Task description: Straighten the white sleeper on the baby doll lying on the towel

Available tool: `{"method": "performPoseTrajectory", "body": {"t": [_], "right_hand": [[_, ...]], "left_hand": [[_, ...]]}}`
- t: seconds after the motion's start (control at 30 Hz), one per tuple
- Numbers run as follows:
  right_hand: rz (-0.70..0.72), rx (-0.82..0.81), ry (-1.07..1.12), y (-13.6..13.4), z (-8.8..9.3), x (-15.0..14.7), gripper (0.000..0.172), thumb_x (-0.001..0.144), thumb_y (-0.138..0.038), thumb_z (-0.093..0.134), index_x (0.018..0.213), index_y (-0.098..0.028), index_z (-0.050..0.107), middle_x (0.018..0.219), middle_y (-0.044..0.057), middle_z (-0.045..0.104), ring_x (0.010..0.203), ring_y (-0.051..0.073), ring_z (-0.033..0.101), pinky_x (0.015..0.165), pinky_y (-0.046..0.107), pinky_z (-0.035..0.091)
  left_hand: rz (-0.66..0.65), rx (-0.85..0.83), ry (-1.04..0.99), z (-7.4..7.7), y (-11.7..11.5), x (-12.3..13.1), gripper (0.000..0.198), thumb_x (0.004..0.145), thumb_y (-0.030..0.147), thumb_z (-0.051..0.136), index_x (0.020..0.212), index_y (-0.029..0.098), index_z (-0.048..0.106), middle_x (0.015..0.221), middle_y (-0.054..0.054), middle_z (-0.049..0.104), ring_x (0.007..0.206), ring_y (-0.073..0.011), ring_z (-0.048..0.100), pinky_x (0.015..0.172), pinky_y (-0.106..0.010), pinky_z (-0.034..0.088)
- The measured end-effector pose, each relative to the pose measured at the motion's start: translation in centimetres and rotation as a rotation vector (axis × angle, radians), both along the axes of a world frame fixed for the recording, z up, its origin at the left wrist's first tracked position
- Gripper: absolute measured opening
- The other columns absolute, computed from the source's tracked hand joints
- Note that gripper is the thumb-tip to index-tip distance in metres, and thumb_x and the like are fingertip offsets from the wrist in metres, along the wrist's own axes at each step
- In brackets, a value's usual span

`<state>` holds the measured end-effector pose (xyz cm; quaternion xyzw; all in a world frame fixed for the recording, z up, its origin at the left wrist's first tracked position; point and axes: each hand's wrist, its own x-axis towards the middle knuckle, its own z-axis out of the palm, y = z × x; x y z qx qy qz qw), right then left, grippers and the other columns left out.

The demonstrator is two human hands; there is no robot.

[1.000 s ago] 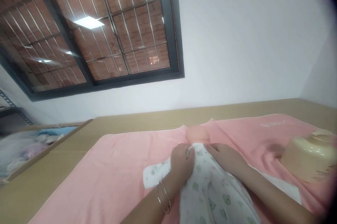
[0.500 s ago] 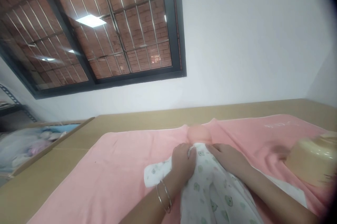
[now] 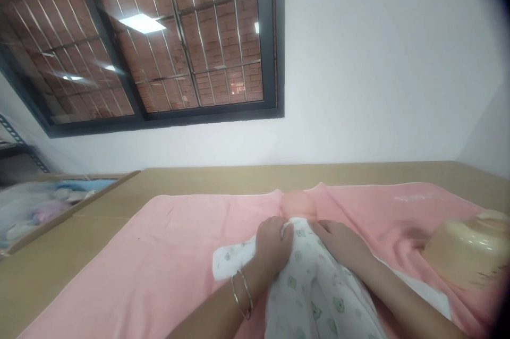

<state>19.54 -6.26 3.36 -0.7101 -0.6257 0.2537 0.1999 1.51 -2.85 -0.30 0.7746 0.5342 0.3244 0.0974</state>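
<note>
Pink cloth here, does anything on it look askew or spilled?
No spill shows, but the pink cloth looks askew: it bunches into folds beside the yellow container at right, while its left side lies flatter.

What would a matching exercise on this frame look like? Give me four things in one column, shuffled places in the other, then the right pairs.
Things
1. Patterned garment
2. Pink cloth
3. Silvery jewellery
4. Pale yellow object

Places
A. Around the left wrist
B. Touched by the left hand and right hand
C. Near the right edge of the view
D. Spread over the table

Pairs
1-B
2-D
3-A
4-C
</note>
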Motion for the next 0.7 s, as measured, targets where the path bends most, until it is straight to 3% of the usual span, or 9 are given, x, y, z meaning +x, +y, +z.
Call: {"method": "performPoseTrajectory", "body": {"t": [0.7], "right_hand": [[0.01, 0.018, -0.021, -0.02, -0.01, -0.05, 0.06, 0.089, -0.061, 0.023, 0.081, -0.022, 0.067, 0.084, 0.007, 0.068, 0.076, 0.022, 0.061, 0.06, 0.028, 0.037]], "left_hand": [[-0.011, 0.027, -0.016, 0.21, -0.07, 0.02, 0.029, 0.089, 0.032, 0.039, 0.071, 0.018, 0.056, 0.075, -0.002, 0.06, 0.07, -0.016, 0.05, 0.064, -0.028, 0.033]]}}
